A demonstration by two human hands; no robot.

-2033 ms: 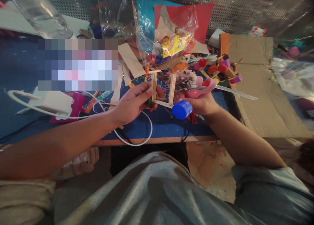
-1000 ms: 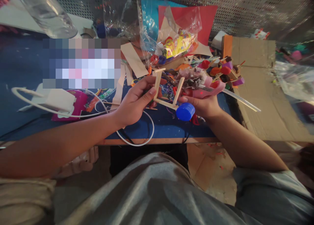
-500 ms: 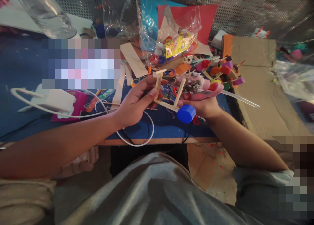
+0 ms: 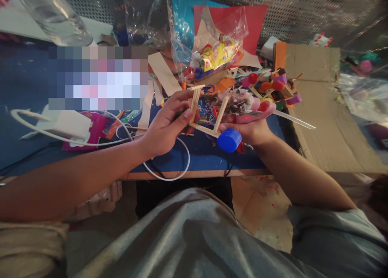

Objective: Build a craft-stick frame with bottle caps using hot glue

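My left hand [image 4: 165,126] is closed around the left upright of a small frame of wooden sticks [image 4: 206,128], held above the blue table top. A blue bottle cap [image 4: 229,140] is fixed at the frame's near right corner. My right hand [image 4: 253,129] is wrapped round a pink glue gun [image 4: 254,109], whose clear glue stick [image 4: 292,119] juts out to the right. The gun's front end sits by the frame's right upright.
A white charger with its looping cable [image 4: 68,124] lies at the left on the blue table [image 4: 200,154]. Clear bags of coloured caps [image 4: 212,53], paper scraps and stick-and-cap pieces [image 4: 273,86] crowd the back. Cardboard [image 4: 321,108] covers the right side.
The stick frame has tilted, its uprights leaning to the right. Both hands have shifted only slightly and kept their grips.
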